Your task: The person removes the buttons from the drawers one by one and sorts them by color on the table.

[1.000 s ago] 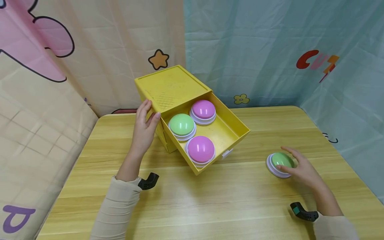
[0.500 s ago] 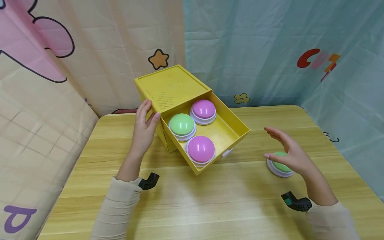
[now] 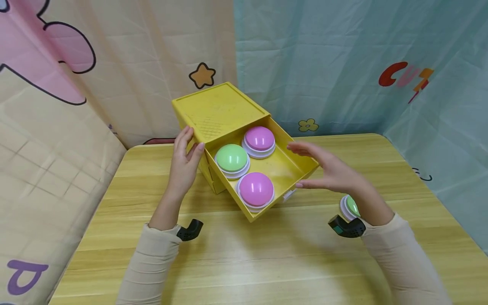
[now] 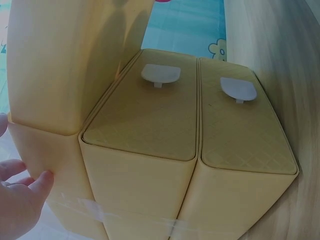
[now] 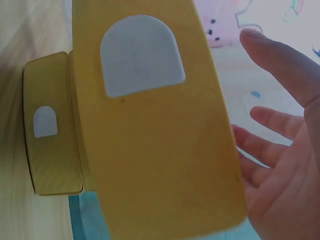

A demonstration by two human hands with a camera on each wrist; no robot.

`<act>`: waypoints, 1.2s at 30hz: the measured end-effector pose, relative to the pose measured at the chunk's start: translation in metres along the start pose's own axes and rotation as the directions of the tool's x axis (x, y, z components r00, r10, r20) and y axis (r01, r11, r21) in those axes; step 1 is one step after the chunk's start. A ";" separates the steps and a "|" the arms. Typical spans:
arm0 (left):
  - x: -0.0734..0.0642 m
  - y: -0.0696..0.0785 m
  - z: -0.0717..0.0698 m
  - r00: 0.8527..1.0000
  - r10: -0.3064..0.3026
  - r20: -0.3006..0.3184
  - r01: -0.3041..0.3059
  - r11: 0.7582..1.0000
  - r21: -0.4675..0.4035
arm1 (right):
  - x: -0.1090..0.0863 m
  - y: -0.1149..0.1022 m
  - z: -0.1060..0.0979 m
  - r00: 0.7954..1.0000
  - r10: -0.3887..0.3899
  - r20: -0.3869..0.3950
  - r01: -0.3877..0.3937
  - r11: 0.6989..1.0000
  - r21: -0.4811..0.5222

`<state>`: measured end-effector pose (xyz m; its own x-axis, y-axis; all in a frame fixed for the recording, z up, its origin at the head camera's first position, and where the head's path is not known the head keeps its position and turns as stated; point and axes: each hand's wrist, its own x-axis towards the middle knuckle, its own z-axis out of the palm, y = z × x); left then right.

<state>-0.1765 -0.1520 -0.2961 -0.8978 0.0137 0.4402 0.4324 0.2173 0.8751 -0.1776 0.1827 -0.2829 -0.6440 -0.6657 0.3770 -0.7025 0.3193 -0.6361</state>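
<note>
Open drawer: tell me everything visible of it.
The drawer is yellow, looks like smooth plastic, and has a white pull on its front. It juts from the top level of the cabinet, angled toward lower right in the head view. A green dome and two pink domes sit inside. The right grip spans one corner; contact is unclear.

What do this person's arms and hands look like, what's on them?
The left hand and right hand are gloveless. The left sleeve and right sleeve are plain beige. The left wrist device and right wrist device are black and bent; the right has a green patch.
</note>
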 end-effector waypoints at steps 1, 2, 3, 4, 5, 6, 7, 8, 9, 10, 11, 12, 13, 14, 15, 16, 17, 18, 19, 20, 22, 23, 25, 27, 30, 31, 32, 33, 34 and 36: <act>0.000 0.000 0.000 1.000 0.001 -0.001 -0.001 1.000 0.001 | 0.007 0.000 0.002 0.999 -0.005 0.034 0.005 1.000 -0.001; 0.000 0.000 0.000 1.000 0.003 -0.001 -0.003 1.000 -0.001 | 0.013 0.000 0.003 0.998 -0.009 0.069 0.009 1.000 0.003; 0.000 -0.001 0.000 1.000 0.005 -0.001 -0.005 1.000 -0.001 | 0.019 -0.001 0.005 0.995 -0.016 0.101 0.016 1.000 0.007; 0.000 -0.001 0.000 1.000 0.006 -0.001 -0.006 1.000 -0.002 | 0.025 -0.001 0.007 0.991 -0.020 0.133 0.018 1.000 0.016; 0.000 -0.001 0.000 1.000 0.007 -0.002 -0.007 1.000 -0.002 | 0.029 -0.002 0.009 0.986 -0.019 0.168 0.014 1.000 0.026; 0.000 -0.001 0.000 1.000 0.008 -0.003 -0.008 1.000 -0.001 | 0.033 -0.003 0.010 0.979 -0.020 0.205 0.011 0.999 0.042; 0.000 -0.001 0.000 1.000 0.008 -0.004 -0.008 1.000 -0.002 | 0.037 -0.003 0.011 0.970 -0.013 0.243 -0.002 0.998 0.060; 0.000 -0.001 0.000 1.000 0.009 -0.005 -0.009 1.000 -0.002 | 0.040 -0.003 0.013 0.960 -0.008 0.279 -0.015 0.997 0.079; 0.000 -0.002 0.000 1.000 0.009 -0.006 -0.009 1.000 0.000 | 0.043 -0.004 0.014 0.949 -0.005 0.314 -0.027 0.995 0.099; 0.000 -0.002 0.000 1.000 0.009 -0.007 -0.009 1.000 0.001 | 0.046 -0.003 0.015 0.937 0.003 0.350 -0.047 0.992 0.118; 0.000 -0.002 0.000 1.000 0.010 -0.008 -0.010 1.000 0.003 | 0.049 -0.003 0.016 0.924 0.009 0.383 -0.064 0.989 0.133; 0.000 -0.002 0.000 1.000 0.010 -0.008 -0.010 1.000 0.003 | 0.052 -0.002 0.017 0.911 0.009 0.413 -0.079 0.985 0.152; 0.000 -0.002 0.000 1.000 0.011 -0.008 -0.011 1.000 0.002 | 0.054 -0.001 0.018 0.897 0.013 0.442 -0.098 0.981 0.168; 0.000 -0.002 0.000 1.000 0.010 -0.008 -0.010 1.000 0.003 | 0.057 -0.001 0.019 0.881 0.019 0.472 -0.118 0.976 0.181; 0.000 -0.002 0.000 1.000 0.009 -0.009 -0.009 1.000 0.004 | 0.059 0.000 0.020 0.864 0.027 0.502 -0.140 0.972 0.190; 0.000 -0.002 0.000 1.000 0.007 -0.009 -0.007 1.000 0.006 | 0.061 0.000 0.021 0.848 0.031 0.529 -0.156 0.969 0.193; -0.001 -0.002 0.000 1.000 0.006 -0.009 -0.006 1.000 0.010 | 0.063 0.000 0.022 0.831 0.036 0.555 -0.170 0.967 0.191; -0.001 -0.002 0.000 1.000 0.005 -0.008 -0.005 1.000 0.012 | 0.064 0.000 0.023 0.814 0.041 0.580 -0.182 0.965 0.188; -0.001 -0.002 0.000 1.000 0.005 -0.008 -0.005 1.000 0.015 | 0.065 0.001 0.024 0.799 0.042 0.600 -0.188 0.965 0.182; -0.001 -0.002 0.000 1.000 0.005 -0.008 -0.005 1.000 0.019 | 0.066 0.001 0.025 0.786 0.041 0.617 -0.185 0.968 0.171; -0.001 -0.002 0.000 1.000 0.009 -0.008 -0.009 1.000 0.024 | 0.068 0.001 0.027 0.770 0.022 0.637 -0.155 0.976 0.155; -0.001 -0.002 0.001 1.000 0.012 -0.009 -0.012 1.000 0.024 | 0.068 0.001 0.028 0.764 0.014 0.645 -0.139 0.980 0.143; -0.001 -0.002 0.001 1.000 0.017 -0.011 -0.017 1.000 0.022 | 0.070 0.001 0.030 0.758 -0.020 0.652 -0.085 0.988 0.130; -0.001 -0.002 0.002 1.000 0.019 -0.012 -0.019 1.000 0.022 | 0.072 0.001 0.033 0.753 -0.048 0.656 -0.040 0.992 0.119; -0.001 -0.002 0.002 1.000 0.021 -0.013 -0.021 1.000 0.021 | 0.073 0.000 0.035 0.750 -0.066 0.659 0.003 0.995 0.096; -0.001 -0.002 0.002 1.000 0.022 -0.014 -0.021 0.999 0.024 | 0.073 0.000 0.036 0.751 -0.064 0.658 0.009 0.996 0.087; -0.001 -0.003 0.002 1.000 0.023 -0.015 -0.022 0.999 0.024 | 0.073 0.000 0.036 0.753 -0.062 0.655 0.014 0.997 0.078; -0.001 -0.003 0.002 1.000 0.023 -0.016 -0.023 0.999 0.024 | 0.073 0.001 0.036 0.758 -0.061 0.650 0.019 0.997 0.072; -0.001 -0.003 0.002 1.000 0.023 -0.018 -0.022 0.999 0.024 | 0.073 0.001 0.036 0.763 -0.059 0.644 0.023 0.998 0.064; -0.001 -0.003 0.002 1.000 0.022 -0.022 -0.022 0.999 0.025 | 0.073 0.001 0.037 0.779 -0.063 0.624 0.036 0.998 0.055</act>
<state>-0.1772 -0.1509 -0.2994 -0.8858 -0.0030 0.4640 0.4497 0.2413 0.8600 -0.2140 0.1093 -0.2806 -0.2686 -0.9594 -0.0862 -0.7073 0.2572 -0.6584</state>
